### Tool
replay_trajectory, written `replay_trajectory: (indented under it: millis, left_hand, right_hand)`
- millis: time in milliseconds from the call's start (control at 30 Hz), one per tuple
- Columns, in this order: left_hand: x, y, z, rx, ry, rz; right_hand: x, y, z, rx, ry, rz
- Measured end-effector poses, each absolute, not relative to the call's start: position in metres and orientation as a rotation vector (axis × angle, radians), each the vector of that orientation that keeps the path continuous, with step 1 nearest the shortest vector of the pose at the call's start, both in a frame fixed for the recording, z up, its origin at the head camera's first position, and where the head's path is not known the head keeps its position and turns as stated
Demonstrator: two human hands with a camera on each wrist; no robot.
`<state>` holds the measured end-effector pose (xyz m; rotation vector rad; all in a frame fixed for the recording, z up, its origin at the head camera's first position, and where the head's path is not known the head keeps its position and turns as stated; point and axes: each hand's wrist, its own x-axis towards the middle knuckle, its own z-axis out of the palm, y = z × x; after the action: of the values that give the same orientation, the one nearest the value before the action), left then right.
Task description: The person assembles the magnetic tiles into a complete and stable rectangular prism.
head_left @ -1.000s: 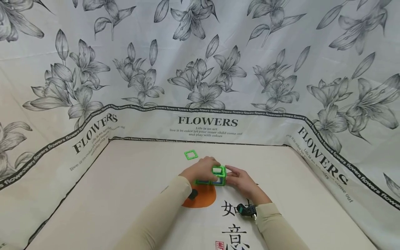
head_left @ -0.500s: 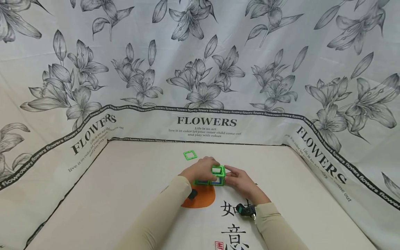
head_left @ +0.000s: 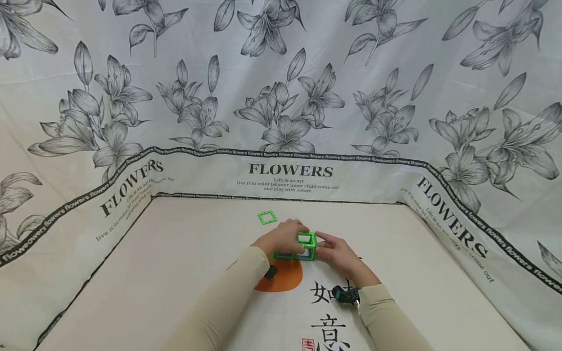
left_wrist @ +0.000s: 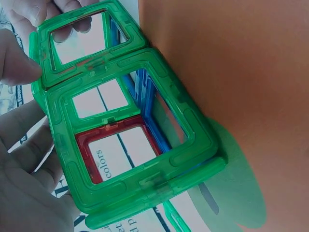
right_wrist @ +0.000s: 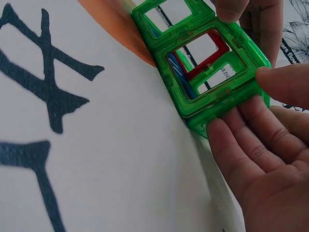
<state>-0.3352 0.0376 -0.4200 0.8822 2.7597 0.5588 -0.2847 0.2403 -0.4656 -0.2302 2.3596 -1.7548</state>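
A box-like structure of magnetic tiles (head_left: 313,248) lies on the mat in front of me, between both hands. Its frames are mostly green; red and blue tiles (left_wrist: 157,128) show through the openings in the left wrist view. My left hand (head_left: 285,239) grips it from the left, with the thumb on a green frame. On the right end, my right hand (head_left: 340,252) holds it; in the right wrist view the thumb (right_wrist: 285,87) is on a green edge and the fingers (right_wrist: 241,154) lie under the side. One loose green square tile (head_left: 270,222) lies behind the left hand.
An orange disc (head_left: 285,279) and black characters (head_left: 331,331) are printed on the pale mat (head_left: 184,243). A flower-print curtain (head_left: 290,117) encloses the back and sides. A black strapped device (head_left: 344,295) is at my right wrist.
The whole head view has shifted very slightly. Both hands stay on the tile structure with no clear movement, and the loose tile lies where it was.
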Motion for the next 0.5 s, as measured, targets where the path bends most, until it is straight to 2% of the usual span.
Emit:
replay_trajectory:
  millis: [500]
  left_hand:
    - [-0.3327,0.0317,-0.4211,0.919,2.770,0.541]
  right_hand:
    - [-0.2844,0.2404,-0.4652,-0.236,2.336,-1.763]
